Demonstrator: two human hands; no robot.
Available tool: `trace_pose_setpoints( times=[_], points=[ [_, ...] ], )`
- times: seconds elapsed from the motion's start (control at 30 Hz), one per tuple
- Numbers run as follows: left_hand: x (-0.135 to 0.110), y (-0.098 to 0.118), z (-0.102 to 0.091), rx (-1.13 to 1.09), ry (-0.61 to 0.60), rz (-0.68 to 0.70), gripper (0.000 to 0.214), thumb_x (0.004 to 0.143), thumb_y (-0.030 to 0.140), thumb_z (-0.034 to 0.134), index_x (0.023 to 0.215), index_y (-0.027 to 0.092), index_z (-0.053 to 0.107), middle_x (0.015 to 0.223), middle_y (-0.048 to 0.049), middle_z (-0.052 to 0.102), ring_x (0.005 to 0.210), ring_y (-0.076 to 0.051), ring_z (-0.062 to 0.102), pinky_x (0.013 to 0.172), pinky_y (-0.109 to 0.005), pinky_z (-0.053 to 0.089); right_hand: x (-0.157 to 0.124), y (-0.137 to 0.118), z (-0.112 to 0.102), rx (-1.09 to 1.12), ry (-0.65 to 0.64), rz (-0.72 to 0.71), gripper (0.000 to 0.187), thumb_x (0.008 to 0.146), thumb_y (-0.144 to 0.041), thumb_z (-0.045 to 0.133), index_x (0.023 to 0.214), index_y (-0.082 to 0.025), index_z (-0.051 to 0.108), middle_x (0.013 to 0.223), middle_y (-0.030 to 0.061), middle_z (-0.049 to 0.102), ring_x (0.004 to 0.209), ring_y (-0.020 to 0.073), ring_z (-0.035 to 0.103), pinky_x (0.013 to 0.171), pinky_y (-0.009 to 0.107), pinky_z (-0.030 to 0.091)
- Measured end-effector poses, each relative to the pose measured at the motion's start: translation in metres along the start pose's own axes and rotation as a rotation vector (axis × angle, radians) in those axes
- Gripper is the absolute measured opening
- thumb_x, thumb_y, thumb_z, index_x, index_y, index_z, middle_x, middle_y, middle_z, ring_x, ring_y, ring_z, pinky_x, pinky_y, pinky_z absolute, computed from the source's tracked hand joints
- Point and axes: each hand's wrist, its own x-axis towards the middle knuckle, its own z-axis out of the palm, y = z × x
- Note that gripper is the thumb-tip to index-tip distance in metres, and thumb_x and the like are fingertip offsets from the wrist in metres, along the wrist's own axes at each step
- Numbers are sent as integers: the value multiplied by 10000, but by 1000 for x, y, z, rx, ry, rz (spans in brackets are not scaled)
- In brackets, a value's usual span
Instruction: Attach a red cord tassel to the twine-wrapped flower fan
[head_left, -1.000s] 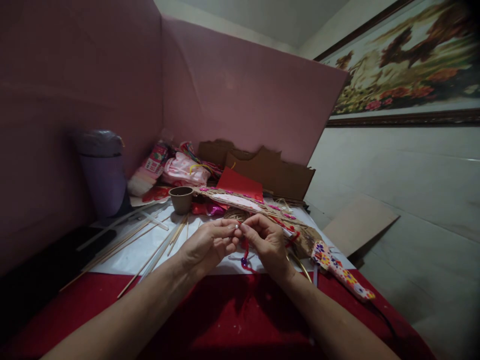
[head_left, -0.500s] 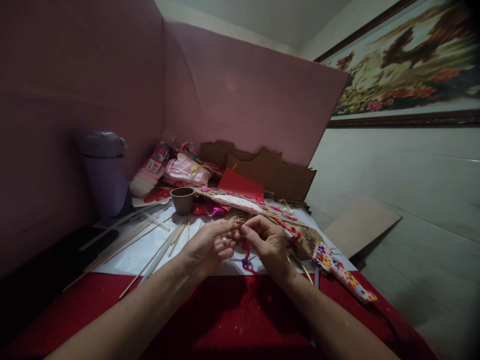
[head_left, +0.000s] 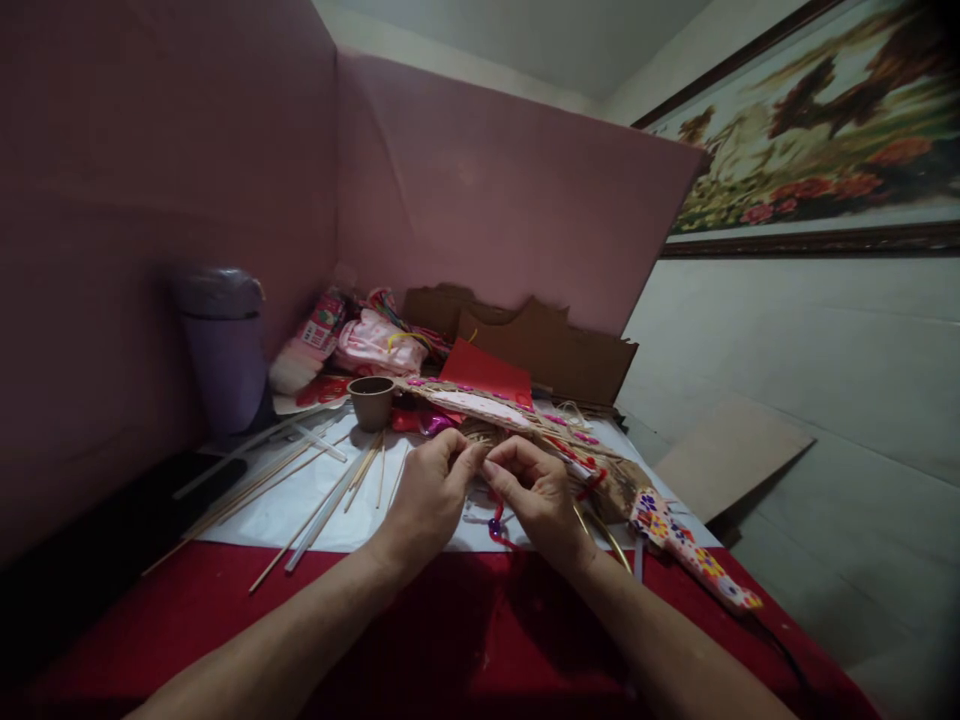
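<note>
My left hand point(head_left: 433, 495) and my right hand point(head_left: 536, 495) meet fingertip to fingertip over the white sheet point(head_left: 277, 510) at the table's middle. Both are closed in a pinch on a thin red cord point(head_left: 496, 520) that hangs down between them, with a small dark blue bead on it near the bottom. What sits right at the fingertips is too small to make out. Just behind my hands lies a long woven craft piece point(head_left: 517, 415) with pink and red dots.
Several thin wooden sticks point(head_left: 330, 490) lie on the white sheet at left. A small brown cup point(head_left: 371, 400), a purple lidded container point(head_left: 223, 345), pink packets point(head_left: 375, 345) and cardboard pieces point(head_left: 547, 345) stand behind. A flower-patterned strip point(head_left: 694, 550) lies right. Red cloth point(head_left: 465, 640) covers the near table.
My hands have drawn a little closer together and lower, the left turning its back upward. The view has shifted slightly to the left.
</note>
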Motion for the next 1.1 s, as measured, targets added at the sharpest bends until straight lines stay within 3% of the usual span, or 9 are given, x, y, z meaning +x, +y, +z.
trace_pose_setpoints(
  times=[0.27,0.53,0.7,0.87,0.97,1.1],
  points=[
    [4,-7,0,35,9,-27,376,831,423,459,538,193,412,517,46,355,512,-105,312,487,-258,245,1,1,2,-18,-48,-14,142,799,-286,580,727,-165,562,550,-41,470,487,90,387,456,221,302],
    [4,-3,1,-33,-77,-32,271,809,367,467,611,182,467,569,25,437,555,-123,381,514,-257,305,2,4,0,-68,-5,-39,148,815,-291,568,755,-157,585,586,-24,506,514,100,419,479,228,334],
    [5,-3,0,-27,-52,-32,214,794,303,486,618,183,465,563,35,421,549,-121,374,509,-251,298,2,5,0,-105,15,-49,153,818,-296,571,768,-154,601,583,-23,515,508,100,422,474,225,336],
    [4,-3,0,-223,-63,-66,194,782,327,564,688,162,522,594,31,488,554,-109,429,507,-230,330,3,3,0,-54,80,-49,153,813,-301,586,753,-160,594,617,-7,560,541,112,485,507,231,384],
    [4,1,-2,-360,-10,-44,203,756,343,631,791,154,564,658,17,569,596,-109,499,547,-223,381,4,2,1,-16,114,-31,159,807,-312,589,741,-167,579,606,-12,551,536,117,488,505,237,391],
    [8,12,-7,-348,100,-28,285,722,367,677,586,159,539,496,55,442,457,-64,363,437,-199,293,4,4,1,-20,124,-8,169,797,-323,592,735,-166,575,590,-18,536,518,116,475,497,241,386]
  ],
)
